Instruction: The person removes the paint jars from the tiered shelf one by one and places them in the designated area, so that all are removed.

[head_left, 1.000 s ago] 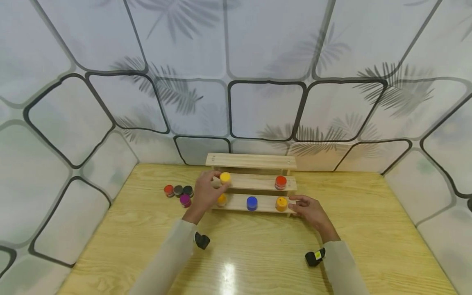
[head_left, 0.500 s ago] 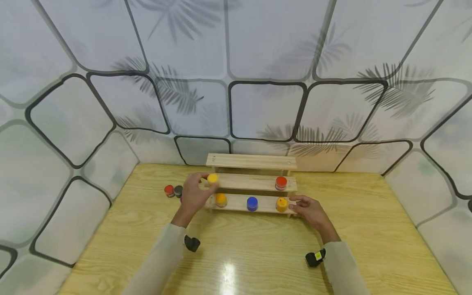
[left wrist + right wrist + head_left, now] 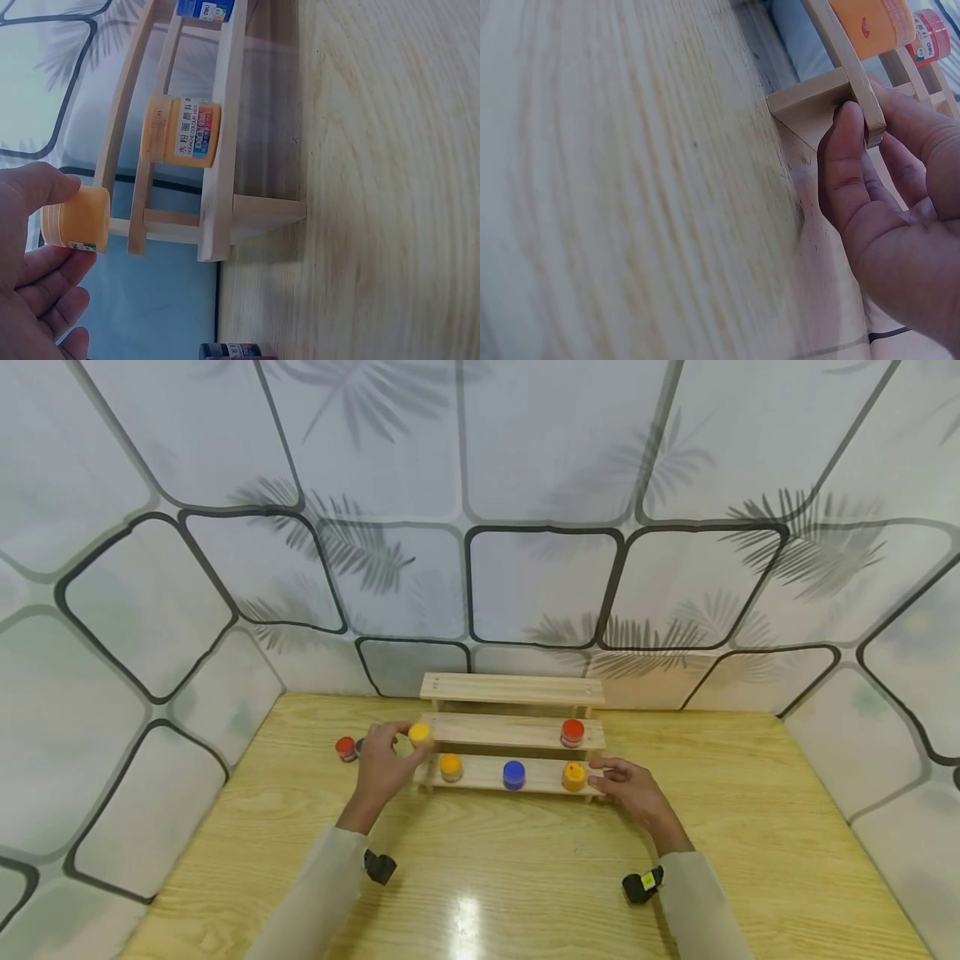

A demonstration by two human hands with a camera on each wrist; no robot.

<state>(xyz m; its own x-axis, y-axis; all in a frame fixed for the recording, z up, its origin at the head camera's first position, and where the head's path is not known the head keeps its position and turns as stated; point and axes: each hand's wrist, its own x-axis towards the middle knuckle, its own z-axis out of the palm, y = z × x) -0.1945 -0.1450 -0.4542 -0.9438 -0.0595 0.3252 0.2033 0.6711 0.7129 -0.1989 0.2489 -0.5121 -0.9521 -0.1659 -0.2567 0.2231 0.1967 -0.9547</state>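
Yellow jar [image 3: 420, 735] shifted leftward, pinched in left hand [image 3: 382, 768], right hand [image 3: 630, 789] unmoved, gripping wooden rack [image 3: 510, 687] at one end

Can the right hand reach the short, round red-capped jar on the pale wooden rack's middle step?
Likely yes, though the right hand pinches the wooden rack; once it lets go, the red-capped jar looks clear from the right.

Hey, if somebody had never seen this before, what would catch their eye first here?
Likely the left hand pinching a yellow jar by the left end of the wooden rack. Then a blue jar between two orange jars on the bottom step, and a red jar at the middle step's right. The right hand grips the bottom step's right end.
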